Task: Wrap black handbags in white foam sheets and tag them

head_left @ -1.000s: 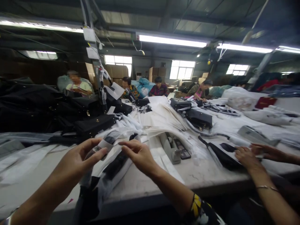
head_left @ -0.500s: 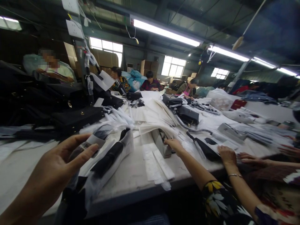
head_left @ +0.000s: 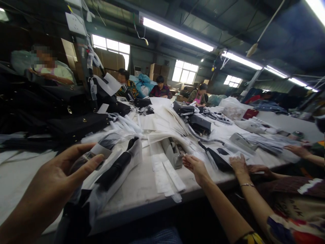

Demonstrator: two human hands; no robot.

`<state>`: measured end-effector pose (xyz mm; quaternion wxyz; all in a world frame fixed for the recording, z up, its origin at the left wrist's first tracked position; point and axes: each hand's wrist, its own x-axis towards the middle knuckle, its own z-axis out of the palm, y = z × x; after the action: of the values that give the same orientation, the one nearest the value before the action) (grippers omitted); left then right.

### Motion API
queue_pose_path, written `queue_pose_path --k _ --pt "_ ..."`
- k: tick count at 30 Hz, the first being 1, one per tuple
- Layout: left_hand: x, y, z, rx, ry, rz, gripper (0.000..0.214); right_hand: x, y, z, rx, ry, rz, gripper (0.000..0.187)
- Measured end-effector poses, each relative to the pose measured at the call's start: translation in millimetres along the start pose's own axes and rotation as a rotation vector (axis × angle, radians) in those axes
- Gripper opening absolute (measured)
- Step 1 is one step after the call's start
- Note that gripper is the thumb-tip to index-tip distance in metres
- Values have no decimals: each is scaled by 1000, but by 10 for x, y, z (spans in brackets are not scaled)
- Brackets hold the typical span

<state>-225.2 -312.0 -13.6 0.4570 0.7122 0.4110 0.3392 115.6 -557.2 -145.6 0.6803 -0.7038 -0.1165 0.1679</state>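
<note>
My left hand (head_left: 63,173) is curled, thumb facing fingers, around part of a black bag (head_left: 114,171) in thin white wrapping. A small white card (head_left: 102,149) shows by the thumb tip. The bag hangs partly over the table's front edge. My right hand (head_left: 195,167) is just right of a small grey box (head_left: 175,156), its fingertips pinched together. What they hold, if anything, is too small to make out. Small items lie inside the box. White paper strips (head_left: 162,174) rest between my two hands.
Black bags (head_left: 76,125) are piled at left, and white sheets (head_left: 165,118) are stacked mid-table. At right a co-worker's hand (head_left: 238,166) with a bracelet touches a wrapped black bag (head_left: 218,159). Several people sit across the table (head_left: 132,200).
My right hand has drawn back out of the grey box, toward me, with fingertips pinched. My left hand keeps its hold on the bag. The view has shifted slightly.
</note>
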Motion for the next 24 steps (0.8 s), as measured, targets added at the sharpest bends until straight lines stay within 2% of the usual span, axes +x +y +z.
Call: queue_pose_path --k 3,6,11,13,15,19,22,24 --pt "-22 26 -3 -1 11 0 78 -80 245 2 12 51 26 48" --pt "-62 67 -10 -29 -24 -7 70 -24 431 7 7 105 22 46" --pt "-87 65 -8 -62 -35 35 65 -35 482 -3 -13 140 -4 46" --pt "-81 37 4 -95 -50 79 65 -171 361 101 -13 116 -69 47" --pt "-75 17 19 -117 -72 126 63 -390 134 316 -9 31 -183 44" --pt "-91 40 46 -111 -79 201 55 -977 -530 959 123 -323 -370 27" --pt "-122 70 69 -99 -64 261 49 -1327 -961 1453 226 -582 -409 24" --pt "-133 64 85 -93 -56 306 45 -1437 -1123 1721 246 -665 -406 25"
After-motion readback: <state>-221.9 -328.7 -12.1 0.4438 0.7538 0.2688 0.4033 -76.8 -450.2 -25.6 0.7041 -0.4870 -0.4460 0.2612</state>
